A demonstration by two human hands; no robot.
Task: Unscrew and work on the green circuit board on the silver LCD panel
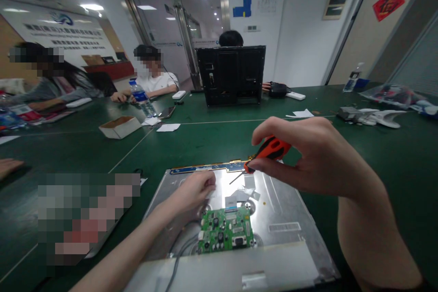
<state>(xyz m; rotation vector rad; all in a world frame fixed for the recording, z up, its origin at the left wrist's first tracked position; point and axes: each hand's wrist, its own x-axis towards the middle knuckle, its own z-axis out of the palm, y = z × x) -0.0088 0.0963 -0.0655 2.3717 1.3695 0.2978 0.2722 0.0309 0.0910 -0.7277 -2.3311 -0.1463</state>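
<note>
My right hand (304, 155) holds an orange and black screwdriver (273, 147) above a metal panel (284, 210), its thin shaft slanting down to the left. My left hand (196, 187) rests over the panel's upper left part, its fingers curled; whatever they may hold is hidden. A green circuit board (226, 230) is fixed at the panel's middle, with a ribbon cable at its top and grey cables at its left. Along the panel's far edge runs a narrow blue board (205, 168).
Beyond the panel stand an open box (119, 127), a water bottle (142, 98) and a black monitor back (232, 75). Several people sit around the green table (205, 146). Plastic bags (393, 98) and grey-white parts (371, 116) lie at the right.
</note>
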